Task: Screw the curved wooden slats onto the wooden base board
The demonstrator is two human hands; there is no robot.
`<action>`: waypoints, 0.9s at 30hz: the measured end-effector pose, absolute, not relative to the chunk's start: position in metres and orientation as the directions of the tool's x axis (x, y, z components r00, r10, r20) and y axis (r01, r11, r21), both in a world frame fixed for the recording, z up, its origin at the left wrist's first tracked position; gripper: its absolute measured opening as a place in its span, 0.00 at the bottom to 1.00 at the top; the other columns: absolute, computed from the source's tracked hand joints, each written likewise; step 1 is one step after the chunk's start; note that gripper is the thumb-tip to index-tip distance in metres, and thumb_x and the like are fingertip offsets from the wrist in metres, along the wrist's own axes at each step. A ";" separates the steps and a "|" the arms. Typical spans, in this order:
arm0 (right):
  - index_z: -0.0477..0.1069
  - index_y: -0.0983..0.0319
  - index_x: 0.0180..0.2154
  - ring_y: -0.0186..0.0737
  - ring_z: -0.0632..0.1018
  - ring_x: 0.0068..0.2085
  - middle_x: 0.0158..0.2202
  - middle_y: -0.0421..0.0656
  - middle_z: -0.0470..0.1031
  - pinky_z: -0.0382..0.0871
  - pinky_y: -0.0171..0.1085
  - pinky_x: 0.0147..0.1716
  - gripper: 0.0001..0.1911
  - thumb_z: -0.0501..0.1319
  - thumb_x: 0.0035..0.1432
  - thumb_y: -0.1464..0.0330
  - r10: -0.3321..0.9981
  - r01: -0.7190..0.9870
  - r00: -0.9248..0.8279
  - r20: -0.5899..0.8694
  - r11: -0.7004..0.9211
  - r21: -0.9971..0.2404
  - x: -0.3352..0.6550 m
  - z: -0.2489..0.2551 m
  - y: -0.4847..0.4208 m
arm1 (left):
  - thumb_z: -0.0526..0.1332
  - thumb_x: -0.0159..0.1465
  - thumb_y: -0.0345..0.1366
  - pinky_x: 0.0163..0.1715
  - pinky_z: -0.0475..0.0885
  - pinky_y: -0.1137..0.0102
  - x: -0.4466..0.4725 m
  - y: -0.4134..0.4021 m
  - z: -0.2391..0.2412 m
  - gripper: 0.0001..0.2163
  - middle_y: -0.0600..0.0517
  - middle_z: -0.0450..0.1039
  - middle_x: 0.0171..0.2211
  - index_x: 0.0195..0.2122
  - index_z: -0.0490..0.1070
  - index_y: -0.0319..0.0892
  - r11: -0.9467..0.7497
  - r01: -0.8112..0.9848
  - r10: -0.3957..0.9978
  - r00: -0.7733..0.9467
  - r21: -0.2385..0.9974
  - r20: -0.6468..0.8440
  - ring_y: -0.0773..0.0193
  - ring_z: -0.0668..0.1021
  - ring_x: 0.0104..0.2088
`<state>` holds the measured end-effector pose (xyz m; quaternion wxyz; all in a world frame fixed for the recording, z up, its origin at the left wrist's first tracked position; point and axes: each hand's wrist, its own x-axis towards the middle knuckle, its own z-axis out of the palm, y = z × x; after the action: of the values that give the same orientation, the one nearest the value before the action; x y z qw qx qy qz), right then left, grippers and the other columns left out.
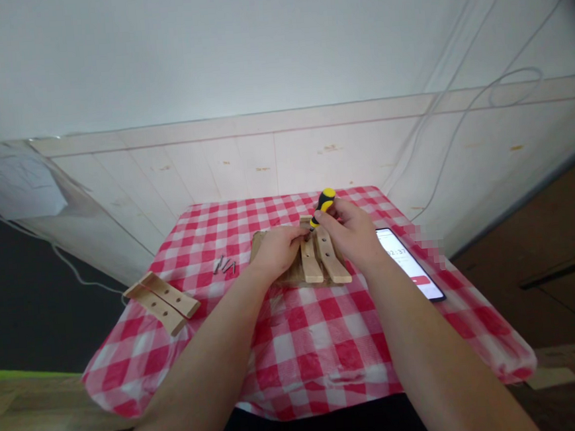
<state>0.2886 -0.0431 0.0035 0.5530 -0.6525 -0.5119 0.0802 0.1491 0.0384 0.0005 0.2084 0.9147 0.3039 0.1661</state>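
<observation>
A yellow and black screwdriver (324, 201) is held in my right hand (353, 231), slanting with its tip low. The tip meets the upper part of a curved wooden piece with drilled holes (312, 266). Closed fingers of my left hand (283, 247) come together right beside that tip; what they pinch, if anything, is hidden. Close alongside lies a second wooden piece (335, 265), partly covered by my right hand. Both wooden pieces rest on a flat brown board (287, 282), which my left hand overlaps.
Several loose screws (225, 265) lie left of the board. At the table's left edge sit two more holed wooden pieces (162, 303). To the right, a lit phone (411, 265) lies flat. A red-and-white checked cloth (322, 339) covers the table, which stands against a pale wall (244, 166).
</observation>
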 end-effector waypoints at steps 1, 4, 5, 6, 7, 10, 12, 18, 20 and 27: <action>0.70 0.60 0.30 0.37 0.72 0.29 0.26 0.39 0.73 0.62 0.36 0.29 0.13 0.58 0.55 0.57 0.760 0.573 0.459 0.459 0.142 -0.807 0.288 0.004 -0.043 | 0.53 0.64 0.32 0.46 0.69 0.70 0.149 0.039 0.000 0.14 0.52 0.79 0.42 0.44 0.77 0.48 -0.726 0.489 0.630 0.755 0.483 0.181 0.61 0.77 0.44; 0.71 0.60 0.31 0.38 0.73 0.30 0.27 0.40 0.74 0.63 0.37 0.30 0.13 0.58 0.57 0.57 0.768 0.558 0.452 0.454 0.153 -0.815 0.288 0.003 -0.043 | 0.53 0.64 0.32 0.47 0.69 0.69 0.149 0.038 -0.001 0.14 0.52 0.79 0.42 0.45 0.77 0.48 -0.721 0.492 0.637 0.748 0.487 0.187 0.61 0.77 0.44; 0.71 0.60 0.32 0.38 0.73 0.30 0.28 0.40 0.74 0.63 0.37 0.30 0.14 0.57 0.57 0.57 0.767 0.560 0.453 0.455 0.153 -0.814 0.289 0.003 -0.043 | 0.54 0.64 0.32 0.47 0.70 0.69 0.149 0.037 0.000 0.14 0.51 0.79 0.42 0.45 0.77 0.47 -0.721 0.494 0.638 0.747 0.486 0.186 0.60 0.77 0.44; 0.71 0.61 0.33 0.38 0.73 0.30 0.28 0.40 0.74 0.63 0.37 0.29 0.14 0.57 0.57 0.57 0.764 0.567 0.455 0.458 0.147 -0.810 0.289 0.002 -0.043 | 0.54 0.64 0.32 0.47 0.70 0.69 0.149 0.037 0.000 0.14 0.51 0.79 0.41 0.44 0.77 0.47 -0.720 0.497 0.639 0.747 0.485 0.184 0.60 0.77 0.44; 0.71 0.61 0.33 0.38 0.74 0.29 0.28 0.40 0.75 0.63 0.37 0.29 0.14 0.57 0.57 0.56 0.759 0.576 0.460 0.460 0.138 -0.805 0.290 0.002 -0.043 | 0.54 0.64 0.32 0.47 0.70 0.69 0.149 0.036 0.000 0.13 0.51 0.79 0.41 0.44 0.77 0.47 -0.720 0.499 0.639 0.747 0.482 0.182 0.60 0.77 0.44; 0.71 0.61 0.32 0.39 0.74 0.28 0.27 0.41 0.75 0.62 0.37 0.28 0.16 0.57 0.57 0.55 0.744 0.586 0.488 0.456 0.107 -0.803 0.292 0.001 -0.042 | 0.55 0.64 0.32 0.46 0.70 0.69 0.150 0.036 0.001 0.13 0.51 0.79 0.41 0.44 0.77 0.47 -0.725 0.503 0.638 0.749 0.471 0.182 0.60 0.77 0.44; 0.71 0.61 0.32 0.38 0.74 0.28 0.27 0.41 0.75 0.62 0.37 0.27 0.16 0.57 0.57 0.54 0.742 0.578 0.500 0.446 0.098 -0.810 0.292 0.001 -0.041 | 0.55 0.64 0.32 0.46 0.70 0.69 0.150 0.036 0.001 0.13 0.51 0.79 0.41 0.43 0.78 0.47 -0.729 0.505 0.635 0.751 0.462 0.181 0.59 0.77 0.43; 0.72 0.60 0.32 0.37 0.72 0.27 0.27 0.40 0.73 0.62 0.37 0.27 0.14 0.58 0.57 0.56 0.741 0.646 0.465 0.485 0.090 -0.758 0.291 0.002 -0.041 | 0.54 0.65 0.33 0.44 0.69 0.69 0.151 0.034 0.002 0.12 0.50 0.79 0.40 0.42 0.78 0.46 -0.743 0.529 0.633 0.755 0.410 0.173 0.59 0.77 0.42; 0.72 0.60 0.32 0.36 0.71 0.27 0.26 0.40 0.71 0.62 0.36 0.27 0.14 0.57 0.57 0.57 0.742 0.649 0.446 0.501 0.117 -0.752 0.291 0.002 -0.040 | 0.54 0.65 0.34 0.44 0.69 0.69 0.151 0.034 0.002 0.13 0.50 0.79 0.41 0.42 0.78 0.46 -0.754 0.524 0.625 0.759 0.396 0.184 0.59 0.77 0.42; 0.73 0.60 0.35 0.39 0.74 0.34 0.33 0.42 0.74 0.67 0.39 0.33 0.14 0.58 0.57 0.57 0.737 0.604 0.417 0.531 0.212 -0.769 0.292 -0.004 -0.036 | 0.54 0.65 0.34 0.44 0.68 0.69 0.150 0.034 0.003 0.13 0.50 0.79 0.41 0.43 0.78 0.47 -0.755 0.514 0.618 0.766 0.408 0.179 0.59 0.77 0.42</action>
<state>0.2919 -0.0357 -0.0035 0.5642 -0.6248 -0.5364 0.0592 0.1500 0.0343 0.0025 0.1700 0.9241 0.3061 0.1533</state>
